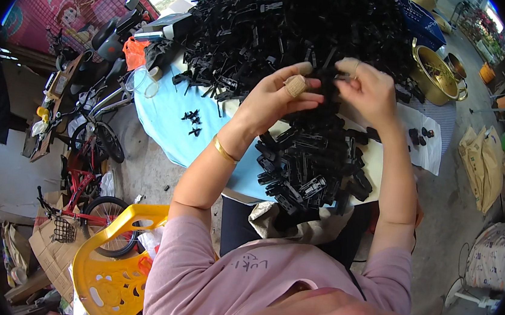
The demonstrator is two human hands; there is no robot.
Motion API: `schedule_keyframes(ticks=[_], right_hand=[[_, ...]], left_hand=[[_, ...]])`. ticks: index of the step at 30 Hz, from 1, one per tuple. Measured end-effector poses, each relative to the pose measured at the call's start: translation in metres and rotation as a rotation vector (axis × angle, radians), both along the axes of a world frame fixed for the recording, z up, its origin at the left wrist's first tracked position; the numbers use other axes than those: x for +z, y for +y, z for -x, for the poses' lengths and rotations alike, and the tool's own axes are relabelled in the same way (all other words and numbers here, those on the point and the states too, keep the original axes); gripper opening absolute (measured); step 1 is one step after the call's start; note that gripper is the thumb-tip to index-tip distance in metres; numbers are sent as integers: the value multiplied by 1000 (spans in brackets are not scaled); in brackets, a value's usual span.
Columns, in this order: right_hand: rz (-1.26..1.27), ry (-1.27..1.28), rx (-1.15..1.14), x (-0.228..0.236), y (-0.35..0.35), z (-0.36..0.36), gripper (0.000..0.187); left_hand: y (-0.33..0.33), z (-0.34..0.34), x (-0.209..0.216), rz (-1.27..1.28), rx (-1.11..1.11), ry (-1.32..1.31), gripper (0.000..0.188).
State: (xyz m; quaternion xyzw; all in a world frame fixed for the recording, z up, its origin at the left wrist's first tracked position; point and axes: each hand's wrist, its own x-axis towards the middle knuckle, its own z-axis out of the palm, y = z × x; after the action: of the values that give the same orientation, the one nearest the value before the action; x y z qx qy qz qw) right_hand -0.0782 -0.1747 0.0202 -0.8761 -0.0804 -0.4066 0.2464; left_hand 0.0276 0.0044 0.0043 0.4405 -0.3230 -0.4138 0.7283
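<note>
Black parts (pixel 310 157) lie along the table's (pixel 168 116) near edge; beyond them, left hand (pixel 268 101) and right hand (pixel 373 95) curl, whether pinching I cannot tell.

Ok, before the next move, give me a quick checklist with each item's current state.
1. Left hand in view over the table: ok.
2. Beige wrap seated on a left-hand finger: ok.
3. Right hand grip: cannot tell; its fingers are bent, but any held piece blends into the dark parts behind.
4. Near pile of black parts well back from the table's near edge: not ok; parts crowd that edge by the lap.
5. Small black pieces on the blue sheet apart from the large heap: ok.
</note>
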Motion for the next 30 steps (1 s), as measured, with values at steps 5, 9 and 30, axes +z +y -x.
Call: schedule_keyframes(ticks=[5, 9, 30], right_hand=[[240, -56, 216, 2, 25, 3, 29], [268, -77, 201, 2, 30, 4, 34], [-668, 351, 289, 1, 45, 10, 15]], left_hand=[[4, -15, 2, -8, -372, -2, 77], [8, -17, 8, -19, -375, -24, 72], [-3, 17, -1, 81, 274, -548, 39]])
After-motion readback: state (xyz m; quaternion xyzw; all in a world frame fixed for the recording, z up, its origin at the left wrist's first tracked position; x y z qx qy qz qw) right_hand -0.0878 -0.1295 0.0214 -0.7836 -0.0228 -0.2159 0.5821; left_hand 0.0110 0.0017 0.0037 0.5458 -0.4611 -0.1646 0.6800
